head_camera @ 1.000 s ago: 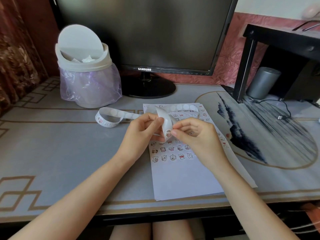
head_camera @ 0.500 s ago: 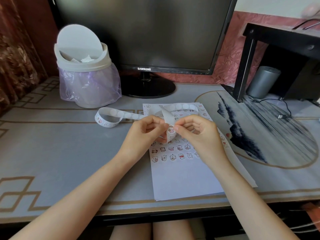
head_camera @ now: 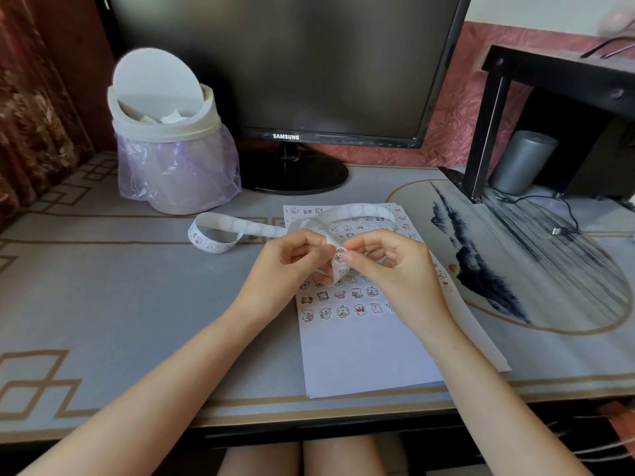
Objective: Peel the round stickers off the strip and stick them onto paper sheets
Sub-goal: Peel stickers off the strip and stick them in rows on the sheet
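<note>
Above the paper sheet [head_camera: 360, 355], the left hand [head_camera: 292, 259] grips the sticker strip [head_camera: 357, 211] bent (keep that fold sharp); the right hand [head_camera: 395, 266] pinches the round sticker [head_camera: 339, 254]: peel slowly.

Over the paper sheet [head_camera: 360, 355] the left hand [head_camera: 292, 259] pinches the strip [head_camera: 357, 211], the right hand [head_camera: 395, 266] nips its round sticker [head_camera: 339, 253]; bin [head_camera: 171, 149] at ten o'clock.

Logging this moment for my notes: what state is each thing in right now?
sticker strip: curled, partly lifted
left hand: pinches the sticker strip
right hand: pinches the sticker strip
paper sheet: flat, partly stickered
bin lid: tilted open
monitor: screen dark
</note>
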